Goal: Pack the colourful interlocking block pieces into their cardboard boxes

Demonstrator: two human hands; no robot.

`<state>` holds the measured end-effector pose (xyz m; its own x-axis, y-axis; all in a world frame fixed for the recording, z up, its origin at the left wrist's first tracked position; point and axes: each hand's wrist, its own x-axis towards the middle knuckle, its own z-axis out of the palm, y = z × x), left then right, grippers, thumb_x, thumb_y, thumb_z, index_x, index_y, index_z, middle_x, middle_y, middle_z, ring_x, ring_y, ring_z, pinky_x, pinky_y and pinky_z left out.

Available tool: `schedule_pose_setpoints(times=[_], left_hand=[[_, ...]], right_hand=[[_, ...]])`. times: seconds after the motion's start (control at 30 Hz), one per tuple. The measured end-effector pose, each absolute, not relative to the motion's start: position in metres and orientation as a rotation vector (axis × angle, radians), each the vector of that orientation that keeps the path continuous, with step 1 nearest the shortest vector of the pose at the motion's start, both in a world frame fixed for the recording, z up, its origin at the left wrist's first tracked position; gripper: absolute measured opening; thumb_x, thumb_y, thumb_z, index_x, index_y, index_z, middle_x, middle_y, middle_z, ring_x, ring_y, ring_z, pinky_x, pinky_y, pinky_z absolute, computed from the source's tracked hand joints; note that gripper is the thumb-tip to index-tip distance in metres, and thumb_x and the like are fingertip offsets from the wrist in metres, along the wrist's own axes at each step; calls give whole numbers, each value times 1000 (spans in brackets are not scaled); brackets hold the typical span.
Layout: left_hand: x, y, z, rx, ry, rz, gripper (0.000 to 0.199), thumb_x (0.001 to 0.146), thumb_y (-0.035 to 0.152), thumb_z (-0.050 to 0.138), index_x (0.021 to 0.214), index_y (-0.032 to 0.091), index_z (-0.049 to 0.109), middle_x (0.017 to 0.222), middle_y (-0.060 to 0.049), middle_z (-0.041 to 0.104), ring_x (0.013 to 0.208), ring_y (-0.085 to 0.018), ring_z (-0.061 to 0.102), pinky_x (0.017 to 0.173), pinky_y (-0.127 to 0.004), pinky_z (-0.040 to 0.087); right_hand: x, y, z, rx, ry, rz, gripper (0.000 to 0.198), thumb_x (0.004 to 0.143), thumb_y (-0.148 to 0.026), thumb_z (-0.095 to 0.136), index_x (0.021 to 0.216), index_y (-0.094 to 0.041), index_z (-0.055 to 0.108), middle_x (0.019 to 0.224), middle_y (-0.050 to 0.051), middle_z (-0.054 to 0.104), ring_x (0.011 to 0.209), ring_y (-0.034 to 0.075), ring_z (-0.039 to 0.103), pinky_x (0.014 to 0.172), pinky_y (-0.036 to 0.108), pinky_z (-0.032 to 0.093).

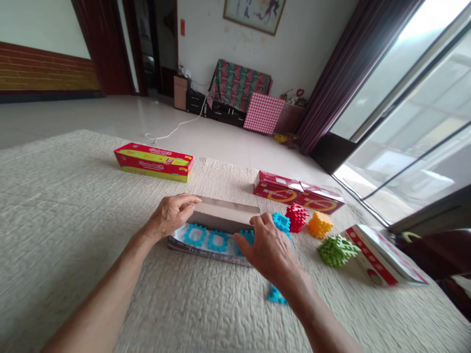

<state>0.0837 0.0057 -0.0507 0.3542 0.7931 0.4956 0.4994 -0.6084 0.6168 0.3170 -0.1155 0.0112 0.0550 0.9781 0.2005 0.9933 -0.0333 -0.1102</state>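
Note:
A long cardboard box [213,256] lies open on the quilted cover, its grey inner lid flap [221,208] raised at the back. Several blue notched frame-shaped pieces [218,240] sit in a row inside it. At the flap's left end, my left hand [174,213] grips the edge between thumb and fingers. My right hand [270,245] is closed around the right end of the box, its fingers curled over the flap and its thumb by a blue piece. This hand hides the box's right end. More blue pieces [280,222] lie just beyond it, and another blue piece [276,295] shows beneath my right wrist.
Red [296,217], orange [320,225] and green [337,250] stacks of notched pieces stand to the right. Nearby are a white-and-red box [384,257] and a long dark red box [298,191]. A red-and-yellow box [153,162] lies at the far left of the quilted cover [73,206].

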Motion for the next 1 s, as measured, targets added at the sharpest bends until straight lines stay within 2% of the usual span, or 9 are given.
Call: schedule_pose_setpoints(times=[0.17, 0.3, 0.47, 0.57, 0.7, 0.8, 1.0], left_hand=[[84, 6, -51, 2275, 1122, 1130, 26, 82, 22, 50, 95, 20, 72, 100, -3, 75, 95, -18, 69, 88, -29, 52], [83, 6, -51, 2275, 1125, 1131, 26, 83, 22, 50, 95, 20, 72, 101, -3, 75, 96, -18, 69, 88, -29, 52], [83, 6, -51, 2277, 1133, 1120, 27, 82, 24, 50, 96, 20, 73, 102, -3, 75, 98, -19, 69, 90, -31, 52], [83, 5, -50, 2271, 1145, 1099, 28, 83, 25, 49, 98, 20, 73, 104, -4, 75, 99, -20, 68, 90, -32, 53], [83, 5, -50, 2259, 1151, 1094, 29, 82, 26, 49, 98, 21, 73, 104, -4, 75, 100, -20, 68, 91, -31, 53], [83, 5, -50, 2267, 1138, 1106, 29, 82, 25, 49, 97, 20, 73, 103, -5, 75, 99, -19, 68, 91, -31, 53], [84, 6, -50, 2280, 1127, 1128, 28, 82, 23, 49, 97, 18, 73, 102, -6, 75, 97, -19, 69, 92, -32, 53]], right_hand=[[325, -117, 20, -2035, -2085, -19, 23, 91, -33, 46, 84, -16, 60, 88, 9, 61, 68, 16, 56, 56, 28, 31], [342, -118, 30, -1893, -2112, 101, 29, 95, -28, 36, 76, -19, 57, 75, 5, 60, 64, 13, 53, 57, 28, 32], [351, -116, 30, -1787, -2326, 238, 26, 91, -16, 35, 85, -19, 60, 70, 3, 61, 58, 12, 51, 55, 28, 31], [347, -115, 22, -1853, -2430, 139, 28, 86, -8, 35, 87, -18, 60, 68, 3, 60, 55, 12, 48, 52, 28, 27], [338, -114, 11, -1893, -2506, -146, 26, 78, -1, 37, 76, -18, 57, 56, 2, 50, 49, 12, 40, 52, 30, 23], [334, -112, 8, -1901, -2573, -222, 26, 73, 1, 39, 71, -18, 55, 50, 0, 44, 45, 12, 35, 51, 31, 21], [342, -104, 2, -1853, -2684, -131, 26, 80, -3, 39, 80, -19, 60, 60, 3, 58, 48, 13, 41, 55, 31, 25]])
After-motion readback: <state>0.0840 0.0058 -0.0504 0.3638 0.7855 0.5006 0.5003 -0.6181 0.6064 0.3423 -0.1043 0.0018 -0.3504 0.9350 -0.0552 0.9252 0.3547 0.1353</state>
